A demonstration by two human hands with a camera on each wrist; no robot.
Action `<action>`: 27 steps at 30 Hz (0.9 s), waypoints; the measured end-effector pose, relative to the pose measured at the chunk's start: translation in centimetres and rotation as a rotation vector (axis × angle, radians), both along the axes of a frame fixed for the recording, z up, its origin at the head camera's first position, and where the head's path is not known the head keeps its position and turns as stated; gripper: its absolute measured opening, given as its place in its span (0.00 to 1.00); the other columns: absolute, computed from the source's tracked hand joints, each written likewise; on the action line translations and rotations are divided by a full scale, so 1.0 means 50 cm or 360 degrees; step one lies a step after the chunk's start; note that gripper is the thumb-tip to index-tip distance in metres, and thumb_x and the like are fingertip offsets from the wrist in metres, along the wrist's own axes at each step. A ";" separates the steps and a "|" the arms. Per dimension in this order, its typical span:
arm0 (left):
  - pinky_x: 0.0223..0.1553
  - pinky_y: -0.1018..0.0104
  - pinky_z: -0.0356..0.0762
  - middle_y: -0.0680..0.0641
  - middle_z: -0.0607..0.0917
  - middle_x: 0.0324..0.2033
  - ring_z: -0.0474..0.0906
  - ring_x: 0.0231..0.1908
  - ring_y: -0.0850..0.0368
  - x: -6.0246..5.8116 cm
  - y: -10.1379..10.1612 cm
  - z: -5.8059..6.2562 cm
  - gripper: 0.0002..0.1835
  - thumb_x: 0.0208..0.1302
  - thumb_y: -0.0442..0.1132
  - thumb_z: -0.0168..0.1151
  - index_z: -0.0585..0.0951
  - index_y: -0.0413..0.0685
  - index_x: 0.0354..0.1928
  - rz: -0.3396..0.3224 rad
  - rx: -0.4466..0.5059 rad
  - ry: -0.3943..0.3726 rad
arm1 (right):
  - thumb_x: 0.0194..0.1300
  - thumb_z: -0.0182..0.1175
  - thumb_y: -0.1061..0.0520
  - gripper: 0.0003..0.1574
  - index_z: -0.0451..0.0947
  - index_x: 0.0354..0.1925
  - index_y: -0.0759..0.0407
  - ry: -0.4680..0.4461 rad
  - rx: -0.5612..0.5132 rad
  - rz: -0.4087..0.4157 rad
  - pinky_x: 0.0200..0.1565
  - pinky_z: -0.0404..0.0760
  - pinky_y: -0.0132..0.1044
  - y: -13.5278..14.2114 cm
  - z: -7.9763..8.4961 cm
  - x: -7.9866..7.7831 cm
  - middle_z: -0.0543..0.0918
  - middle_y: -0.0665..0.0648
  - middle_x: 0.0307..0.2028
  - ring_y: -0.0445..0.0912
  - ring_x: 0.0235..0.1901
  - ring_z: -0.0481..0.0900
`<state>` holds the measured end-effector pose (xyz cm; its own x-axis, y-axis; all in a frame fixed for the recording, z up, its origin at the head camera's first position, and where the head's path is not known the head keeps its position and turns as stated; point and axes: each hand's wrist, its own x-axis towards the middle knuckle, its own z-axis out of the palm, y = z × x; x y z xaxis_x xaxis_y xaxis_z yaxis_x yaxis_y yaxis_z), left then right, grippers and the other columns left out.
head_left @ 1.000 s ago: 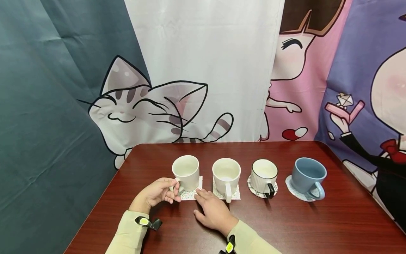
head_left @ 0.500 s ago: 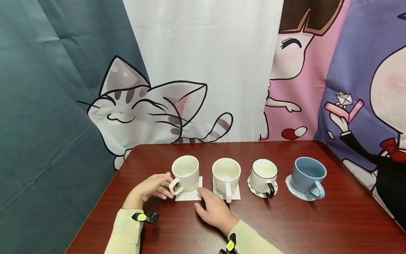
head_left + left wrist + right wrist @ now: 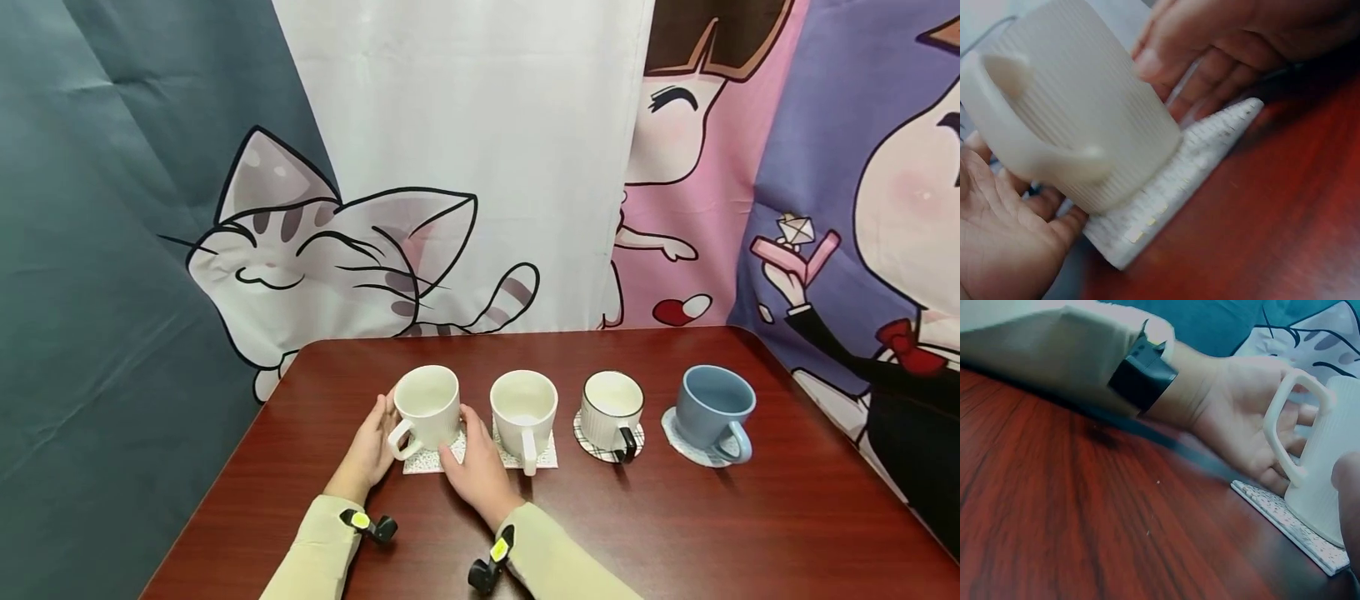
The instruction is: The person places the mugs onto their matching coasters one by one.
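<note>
A white ribbed mug (image 3: 433, 421) stands upright at the left end of a row, on a speckled square coaster (image 3: 422, 463). Its handle points front-left. On its left side my left hand (image 3: 366, 450) lies with fingers extended past the handle, the fingertips partly hidden behind the mug. From the right, my right hand (image 3: 480, 471) reaches along the mug's other side, thumb toward the front and fingers relaxed. In the left wrist view both hands flank the ribbed wall, and the mug's base sits on the coaster.
To the right stand a second white mug (image 3: 523, 408) on a square coaster, a black-rimmed mug (image 3: 609, 417) with black handle on a round checked coaster, and a blue mug (image 3: 708, 408) on a round coaster. A cartoon-printed curtain (image 3: 480, 100) hangs behind the reddish-brown table (image 3: 675, 533).
My left hand has let go of the mug's handle and moved up along its left side. My right hand has shifted from the coaster's edge to the mug's right side.
</note>
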<state>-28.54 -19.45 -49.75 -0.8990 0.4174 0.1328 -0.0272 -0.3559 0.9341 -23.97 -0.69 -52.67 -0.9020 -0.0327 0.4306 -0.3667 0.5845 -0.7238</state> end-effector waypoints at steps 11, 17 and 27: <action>0.64 0.50 0.39 0.46 0.46 0.69 0.44 0.66 0.51 0.012 0.023 -0.022 0.32 0.72 0.52 0.35 0.41 0.53 0.72 0.0184 0.0063 -0.0079 | 0.53 0.64 0.40 0.43 0.60 0.59 0.57 -0.0014 0.0008 -0.0136 0.49 0.72 0.42 -0.023 -0.012 -0.016 0.72 0.56 0.51 0.48 0.51 0.73; 0.63 0.56 0.43 0.43 0.49 0.68 0.45 0.65 0.53 0.011 0.025 -0.032 0.27 0.72 0.43 0.25 0.44 0.53 0.71 0.0198 0.0028 0.0069 | 0.56 0.63 0.43 0.42 0.59 0.61 0.61 0.0062 0.0080 -0.0111 0.50 0.72 0.44 -0.020 -0.017 -0.016 0.71 0.59 0.53 0.50 0.50 0.74; 0.57 0.54 0.50 0.40 0.57 0.63 0.57 0.57 0.50 0.010 0.031 -0.040 0.25 0.69 0.41 0.26 0.48 0.46 0.67 0.0370 -0.0082 0.0305 | 0.62 0.57 0.48 0.44 0.52 0.66 0.67 0.0006 0.0230 -0.0004 0.55 0.68 0.45 -0.015 -0.005 -0.015 0.67 0.64 0.60 0.53 0.57 0.69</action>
